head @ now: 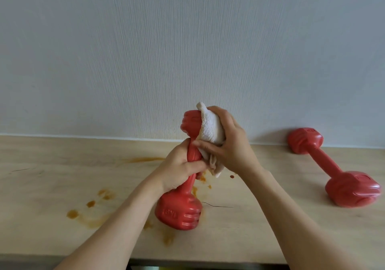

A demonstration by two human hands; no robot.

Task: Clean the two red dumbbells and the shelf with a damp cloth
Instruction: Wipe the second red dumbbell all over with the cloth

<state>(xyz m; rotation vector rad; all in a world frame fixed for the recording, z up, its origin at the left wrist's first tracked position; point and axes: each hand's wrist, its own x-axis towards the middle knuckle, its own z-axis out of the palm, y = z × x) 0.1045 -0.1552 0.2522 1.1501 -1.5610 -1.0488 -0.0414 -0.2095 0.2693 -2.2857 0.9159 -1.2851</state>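
Two red dumbbells [178, 211] [333, 165], one cloth [210, 132]

Red dumbbell [178, 211] upright on stained wooden shelf [62, 176], white cloth [210, 130] over its top, second dumbbell [331, 165] lying right.

i see the shelf [62, 165] running across in front of the wall [187, 40]. near its middle one dumbbell [179, 211] stands tilted, lower head on the shelf, upper head leaning back toward the wall. my left hand [179, 169] grips its handle; my right hand [229, 144], just right of it, presses the cloth [210, 128] against the upper head. the second dumbbell [333, 165] lies well apart to the right, its far head beside the wall. stains [91, 205] lie on the shelf left of and around the standing dumbbell's base.
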